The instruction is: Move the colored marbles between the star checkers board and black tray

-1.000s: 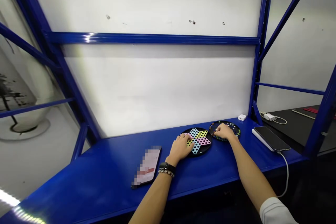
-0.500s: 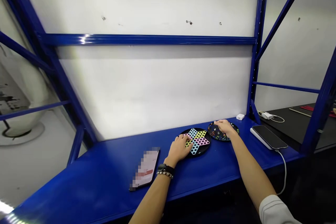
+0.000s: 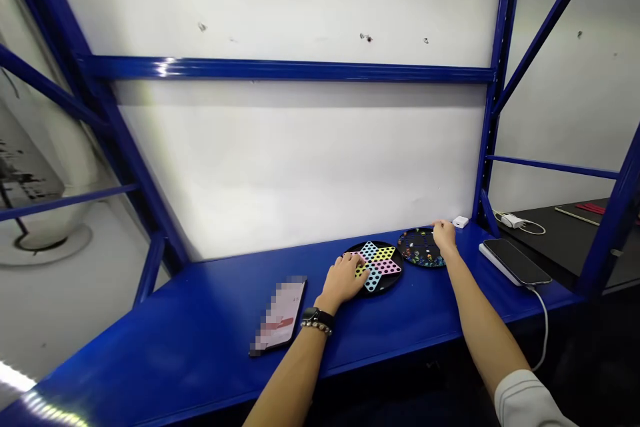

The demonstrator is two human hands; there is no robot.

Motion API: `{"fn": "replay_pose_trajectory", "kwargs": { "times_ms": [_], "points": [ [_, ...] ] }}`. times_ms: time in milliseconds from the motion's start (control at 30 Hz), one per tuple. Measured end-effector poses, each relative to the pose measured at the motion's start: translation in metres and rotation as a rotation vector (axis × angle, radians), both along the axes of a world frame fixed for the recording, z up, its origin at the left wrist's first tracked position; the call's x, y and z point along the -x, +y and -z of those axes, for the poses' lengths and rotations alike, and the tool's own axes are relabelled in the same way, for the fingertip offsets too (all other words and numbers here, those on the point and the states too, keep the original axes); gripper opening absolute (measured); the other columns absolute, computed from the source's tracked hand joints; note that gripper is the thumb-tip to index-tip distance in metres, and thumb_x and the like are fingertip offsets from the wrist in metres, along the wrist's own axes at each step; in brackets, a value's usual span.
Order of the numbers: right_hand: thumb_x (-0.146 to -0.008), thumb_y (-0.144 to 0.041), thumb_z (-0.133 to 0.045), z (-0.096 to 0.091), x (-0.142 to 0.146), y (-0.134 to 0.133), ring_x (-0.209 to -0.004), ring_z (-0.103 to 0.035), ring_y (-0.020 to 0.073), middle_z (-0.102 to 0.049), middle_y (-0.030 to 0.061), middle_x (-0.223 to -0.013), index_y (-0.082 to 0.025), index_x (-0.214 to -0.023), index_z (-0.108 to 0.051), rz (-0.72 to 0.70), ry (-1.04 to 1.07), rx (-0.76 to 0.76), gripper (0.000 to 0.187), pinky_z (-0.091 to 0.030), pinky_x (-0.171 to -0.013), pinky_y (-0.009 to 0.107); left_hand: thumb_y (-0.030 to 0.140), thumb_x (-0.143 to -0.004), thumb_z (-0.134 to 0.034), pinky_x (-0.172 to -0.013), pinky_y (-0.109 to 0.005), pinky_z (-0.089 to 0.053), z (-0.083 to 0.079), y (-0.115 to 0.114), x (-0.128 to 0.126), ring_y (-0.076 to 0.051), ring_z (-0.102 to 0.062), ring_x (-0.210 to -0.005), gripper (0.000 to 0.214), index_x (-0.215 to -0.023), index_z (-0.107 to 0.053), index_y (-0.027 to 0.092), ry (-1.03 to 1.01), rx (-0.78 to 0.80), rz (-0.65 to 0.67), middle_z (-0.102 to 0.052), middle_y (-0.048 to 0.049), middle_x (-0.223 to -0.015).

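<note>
My left hand [image 3: 343, 280] rests with curled fingers on the near left edge of a round black Chinese checkers board [image 3: 395, 280], whose star [image 3: 377, 267] has pink, yellow and blue points with holes. Its fingertips touch the star, and anything under them is hidden. To the right lies a round black tray [image 3: 417, 247] holding several small coloured marbles. My right hand [image 3: 444, 237] is at the tray's far right rim, fingers drawn together. I cannot tell whether it pinches a marble.
Everything sits on a blue metal shelf [image 3: 200, 327] against a white wall. A phone with a blurred screen [image 3: 279, 315] lies left of my left hand. A smartphone [image 3: 515, 261] with a white cable lies on a white power bank to the right. A small white box [image 3: 461, 221] stands behind.
My right hand has moved from over the marble tray to its far right rim, uncovering the marbles. My left hand has stayed at the board.
</note>
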State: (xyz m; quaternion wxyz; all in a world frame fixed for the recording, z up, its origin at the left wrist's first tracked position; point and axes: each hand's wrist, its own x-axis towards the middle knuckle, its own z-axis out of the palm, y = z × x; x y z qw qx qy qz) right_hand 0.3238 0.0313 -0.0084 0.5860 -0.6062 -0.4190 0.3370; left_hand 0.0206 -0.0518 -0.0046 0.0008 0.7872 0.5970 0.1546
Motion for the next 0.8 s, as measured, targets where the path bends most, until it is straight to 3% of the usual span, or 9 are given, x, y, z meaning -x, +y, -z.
{"fn": "replay_pose_trajectory", "kwargs": {
  "times_ms": [100,200,567,800],
  "points": [
    [-0.091,-0.029,-0.045,0.005,-0.004,0.003,-0.103,-0.061,0.0286,-0.067,0.0151,-0.104,-0.019,-0.087,-0.064,0.104,-0.375,0.128,0.022,-0.048,-0.08,0.035,0.042,-0.09,-0.05,-0.085,-0.036,-0.046,0.0,-0.001,0.0,-0.027,-0.057,-0.106,0.028,-0.106,-0.062,0.022,0.003,-0.003,-0.004,-0.063,-0.0079,-0.116],
    [-0.094,-0.03,-0.044,0.012,-0.004,0.012,-0.106,-0.063,0.0336,-0.067,0.0197,-0.107,-0.017,-0.093,-0.068,0.087,-0.666,0.255,0.028,-0.046,-0.086,0.042,0.042,-0.09,-0.05,-0.086,-0.036,-0.046,0.001,-0.001,0.001,-0.026,-0.057,-0.106,0.027,-0.105,-0.062,0.023,-0.006,-0.007,-0.004,-0.062,-0.0075,-0.116],
    [-0.087,-0.012,-0.058,0.032,0.002,0.047,-0.109,-0.063,0.0339,-0.067,0.0221,-0.11,-0.014,-0.091,-0.065,-0.152,-0.996,0.292,0.008,-0.044,-0.091,0.044,0.041,-0.088,-0.052,-0.086,-0.038,-0.046,0.001,-0.004,0.001,-0.028,-0.057,-0.109,0.027,-0.106,-0.062,0.023,-0.027,-0.011,-0.009,-0.062,-0.0093,-0.117],
    [-0.093,-0.019,-0.055,0.038,0.0,0.048,-0.112,-0.061,0.0329,-0.066,0.0197,-0.108,-0.015,-0.104,-0.058,-0.206,-0.987,0.249,0.012,-0.042,-0.094,0.045,0.042,-0.089,-0.053,-0.086,-0.038,-0.045,0.004,-0.002,0.001,-0.028,-0.057,-0.107,0.027,-0.106,-0.062,0.023,-0.033,-0.022,-0.003,-0.062,-0.0087,-0.115]
  ]
}}
